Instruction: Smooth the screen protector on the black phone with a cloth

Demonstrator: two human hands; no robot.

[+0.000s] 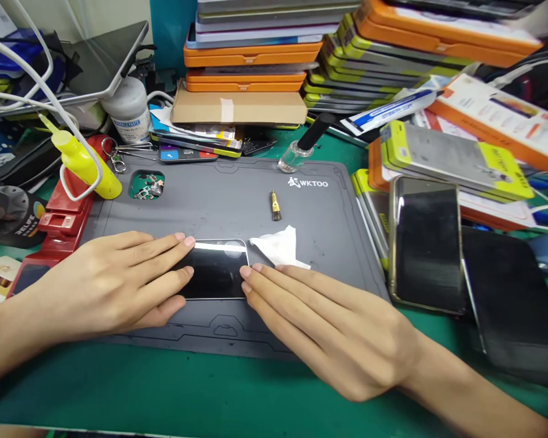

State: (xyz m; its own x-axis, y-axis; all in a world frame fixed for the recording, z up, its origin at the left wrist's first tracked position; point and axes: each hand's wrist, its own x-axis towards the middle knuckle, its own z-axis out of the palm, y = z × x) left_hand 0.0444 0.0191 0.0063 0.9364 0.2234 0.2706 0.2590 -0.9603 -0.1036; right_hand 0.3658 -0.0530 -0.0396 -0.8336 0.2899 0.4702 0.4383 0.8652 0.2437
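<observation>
A black-screened smartphone [217, 271] lies flat, screen up, on the grey work mat [201, 194]. Over its left part rests my left hand [132, 280], fingers stretched out and lying on the glass. My right hand [329, 322] touches the phone's right edge with its fingertips, the fingers straight and close together. Just beyond those fingertips a crumpled white tissue [278, 244] lies on the mat. Farther back is a small brass brush head [274, 205] with dark bristles.
A clear bottle with a black cap [296, 152] stands at the mat's back edge. Two dark phones, one in a clear case [427, 243], lie at right. Boxes [251, 55] are stacked behind. A yellow bottle [84, 161] and red holder [66, 207] are at left.
</observation>
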